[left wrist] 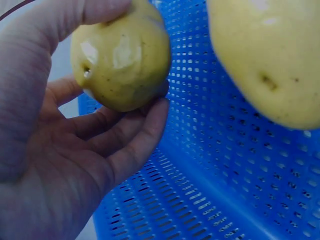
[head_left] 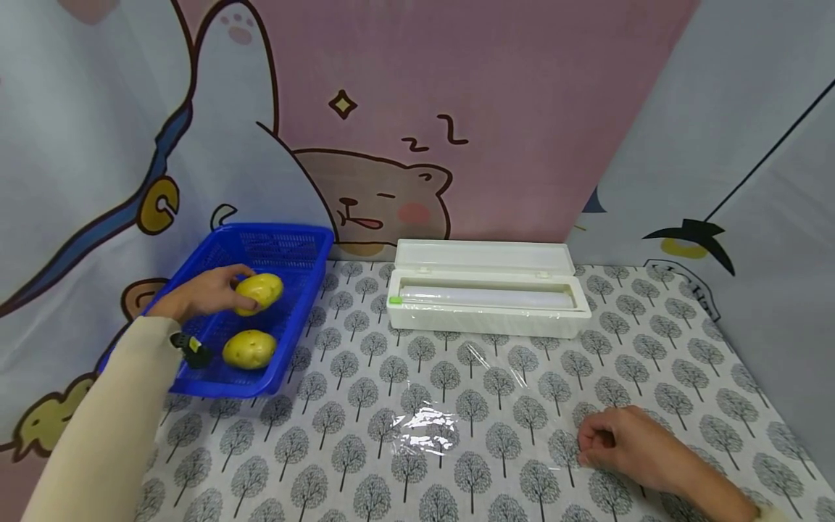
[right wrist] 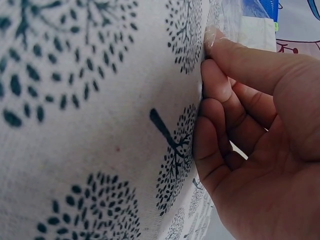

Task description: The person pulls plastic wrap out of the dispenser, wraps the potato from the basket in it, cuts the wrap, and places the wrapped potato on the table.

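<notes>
My left hand (head_left: 212,291) grips a yellow potato (head_left: 261,293) over the blue basket (head_left: 316,304). In the left wrist view, the thumb lies on top of this potato (left wrist: 120,62) and the fingers curl under it. A second potato (head_left: 250,349) lies in the near part of the basket. Clear plastic film (head_left: 427,428) is spread flat on the tablecloth, with glare on its surface. My right hand (head_left: 626,446) rests on the cloth at the film's right edge, fingers loosely curled. In the right wrist view, the thumb tip is right at the film.
A white box (head_left: 489,323) with its lid (head_left: 483,257) raised stands at the back, holding a roll of film (head_left: 485,296). A small green piece (head_left: 395,300) sits at its left front corner. Behind the table hangs a cartoon-printed curtain (head_left: 522,123).
</notes>
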A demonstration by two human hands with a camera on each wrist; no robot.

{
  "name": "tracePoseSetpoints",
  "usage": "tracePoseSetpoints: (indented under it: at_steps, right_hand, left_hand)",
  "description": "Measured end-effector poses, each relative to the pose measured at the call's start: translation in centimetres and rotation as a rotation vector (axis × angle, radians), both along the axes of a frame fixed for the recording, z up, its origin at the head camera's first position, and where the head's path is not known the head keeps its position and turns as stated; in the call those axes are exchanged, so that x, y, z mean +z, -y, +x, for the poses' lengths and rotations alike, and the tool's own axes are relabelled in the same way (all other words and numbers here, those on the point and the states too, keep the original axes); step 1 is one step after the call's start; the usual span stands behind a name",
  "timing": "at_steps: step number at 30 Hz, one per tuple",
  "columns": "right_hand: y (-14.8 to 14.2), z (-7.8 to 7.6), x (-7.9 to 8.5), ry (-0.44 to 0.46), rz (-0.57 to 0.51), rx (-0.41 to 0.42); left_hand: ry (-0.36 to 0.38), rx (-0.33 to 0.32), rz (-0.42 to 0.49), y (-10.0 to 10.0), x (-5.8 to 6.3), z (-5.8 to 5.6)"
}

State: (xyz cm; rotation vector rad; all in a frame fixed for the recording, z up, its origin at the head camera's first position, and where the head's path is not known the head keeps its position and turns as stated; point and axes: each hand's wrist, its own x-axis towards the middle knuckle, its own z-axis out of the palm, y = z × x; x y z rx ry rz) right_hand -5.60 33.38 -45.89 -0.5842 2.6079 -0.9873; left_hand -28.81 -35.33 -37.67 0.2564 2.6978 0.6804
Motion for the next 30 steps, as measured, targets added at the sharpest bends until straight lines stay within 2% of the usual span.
tracePoseSetpoints:
  at_steps: [5,16,25,30]
  right_hand:
    - [0.0,0.0,0.0,-0.001,0.002,0.003]
    - [0.0,0.0,0.0,0.003,0.012,0.001]
    - [0.1,0.1,0.0,-0.005,0.019,-0.003]
    - [0.1,0.1,0.0,-0.011,0.009,0.0]
  left_hand:
    - [-0.064,0.009,0.0,0.0,0.6,0.2]
    - [-0.182,-0.037,-0.034,-1.0,2.7,1.1]
    - [-0.239,-0.059,-0.039,-2.4,3.9,2.0]
    - [-0.279,-0.106,-0.014,-3.8,4.8,2.5]
